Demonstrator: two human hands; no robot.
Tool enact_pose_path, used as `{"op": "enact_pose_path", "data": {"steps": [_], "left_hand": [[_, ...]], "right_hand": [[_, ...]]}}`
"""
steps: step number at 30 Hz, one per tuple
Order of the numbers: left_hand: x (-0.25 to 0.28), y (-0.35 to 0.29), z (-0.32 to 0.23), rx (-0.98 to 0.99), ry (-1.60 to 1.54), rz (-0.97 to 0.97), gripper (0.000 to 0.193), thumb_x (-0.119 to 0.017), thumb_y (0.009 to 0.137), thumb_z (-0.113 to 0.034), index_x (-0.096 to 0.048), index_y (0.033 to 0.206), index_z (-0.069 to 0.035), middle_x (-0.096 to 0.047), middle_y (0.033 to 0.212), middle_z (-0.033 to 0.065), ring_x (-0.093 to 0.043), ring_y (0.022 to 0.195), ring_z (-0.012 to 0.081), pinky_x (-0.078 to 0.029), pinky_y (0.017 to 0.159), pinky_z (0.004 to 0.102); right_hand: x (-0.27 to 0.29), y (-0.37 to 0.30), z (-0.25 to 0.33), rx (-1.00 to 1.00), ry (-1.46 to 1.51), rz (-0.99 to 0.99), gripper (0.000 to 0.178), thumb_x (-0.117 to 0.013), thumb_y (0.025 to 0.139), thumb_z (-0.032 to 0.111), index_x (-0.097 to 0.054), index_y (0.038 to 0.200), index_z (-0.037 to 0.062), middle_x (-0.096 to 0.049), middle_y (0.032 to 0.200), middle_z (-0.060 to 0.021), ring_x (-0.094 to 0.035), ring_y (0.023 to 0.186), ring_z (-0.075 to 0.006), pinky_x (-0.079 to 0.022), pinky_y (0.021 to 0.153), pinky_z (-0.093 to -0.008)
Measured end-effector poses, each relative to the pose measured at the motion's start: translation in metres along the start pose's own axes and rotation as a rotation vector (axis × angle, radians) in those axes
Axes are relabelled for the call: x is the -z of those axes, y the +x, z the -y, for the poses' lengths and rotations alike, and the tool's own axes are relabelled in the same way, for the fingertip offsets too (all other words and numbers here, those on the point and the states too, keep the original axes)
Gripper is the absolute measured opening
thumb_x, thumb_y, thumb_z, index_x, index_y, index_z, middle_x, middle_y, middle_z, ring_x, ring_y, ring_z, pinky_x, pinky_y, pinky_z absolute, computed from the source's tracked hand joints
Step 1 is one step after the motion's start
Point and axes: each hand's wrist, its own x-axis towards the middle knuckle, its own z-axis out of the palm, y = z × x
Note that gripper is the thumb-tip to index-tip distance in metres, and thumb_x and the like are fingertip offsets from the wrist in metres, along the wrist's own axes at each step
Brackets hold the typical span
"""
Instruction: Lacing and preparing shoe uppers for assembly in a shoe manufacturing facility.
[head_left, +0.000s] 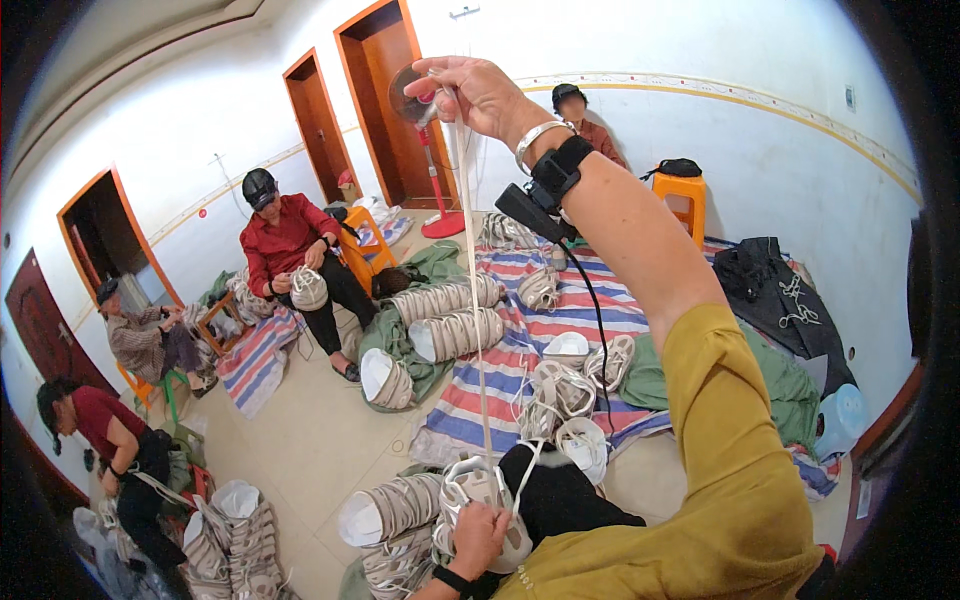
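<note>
My right hand (472, 92) is raised high, its fingers pinched on a long white shoelace (470, 250). The lace runs almost straight down from it to a beige and white shoe upper (462, 483) at my lap. My left hand (480, 537) is closed on the front of that upper, close to its eyelets; what its fingertips pinch is partly hidden. Another stretch of lace (527, 470) trails from the upper's right side. Stacks of similar shoe uppers (392, 510) lie just left of it, with white inner pieces showing.
Striped sheeting (465, 410) covers the floor ahead, bearing rows of uppers (455, 335) and loose ones (565, 388). A black cable (598, 310) hangs from my right wrist. Co-workers (290, 235) sit left and at the back. A red-stand fan (437, 180) and orange stool (682, 200) stand behind.
</note>
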Motion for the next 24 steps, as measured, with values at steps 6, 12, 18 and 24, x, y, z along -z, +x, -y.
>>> {"op": "enact_pose_path", "data": {"steps": [6,12,18,24], "left_hand": [[0.024,0.003,-0.01,-0.112,-0.017,0.167,0.02,-0.061,0.081,-0.019,-0.062,0.097,-0.007,-0.063,0.088,0.0141,-0.058,0.091,0.0349,-0.044,0.079,0.0436],[0.023,0.006,-0.008,-0.208,0.219,0.075,0.023,-0.068,0.075,-0.027,-0.063,0.092,-0.012,-0.061,0.084,0.0074,-0.058,0.085,0.0285,-0.04,0.075,0.0434],[0.008,0.013,-0.007,-0.073,0.307,0.062,0.023,-0.068,0.075,-0.03,-0.064,0.09,-0.012,-0.061,0.084,0.0064,-0.056,0.085,0.0288,-0.038,0.077,0.0434],[-0.02,0.004,0.008,-0.23,0.142,-0.23,0.02,-0.061,0.081,-0.031,-0.064,0.082,-0.011,-0.059,0.078,0.0082,-0.055,0.081,0.0273,-0.038,0.074,0.0434]], "right_hand": [[0.002,0.001,0.006,0.052,-0.013,-0.022,0.029,-0.043,0.096,0.01,-0.053,0.118,-0.0042,-0.066,0.098,-0.0183,-0.059,0.058,-0.0098,-0.049,0.051,-0.0196],[0.005,-0.006,0.016,0.178,-0.053,-0.031,0.023,-0.045,0.092,0.009,-0.056,0.11,-0.0004,-0.069,0.089,-0.0173,-0.061,0.056,-0.0113,-0.048,0.047,-0.0222],[0.03,0.018,0.023,0.108,0.154,0.253,0.024,-0.051,0.093,0.012,-0.053,0.114,0.0019,-0.061,0.074,-0.0081,-0.055,0.059,-0.015,-0.05,0.056,-0.0316],[0.082,0.009,0.038,0.48,-0.511,0.371,0.046,-0.052,0.084,0.003,-0.045,0.129,0.0056,-0.058,0.111,-0.0155,-0.06,0.08,-0.0202,-0.051,0.066,-0.0273]]}}
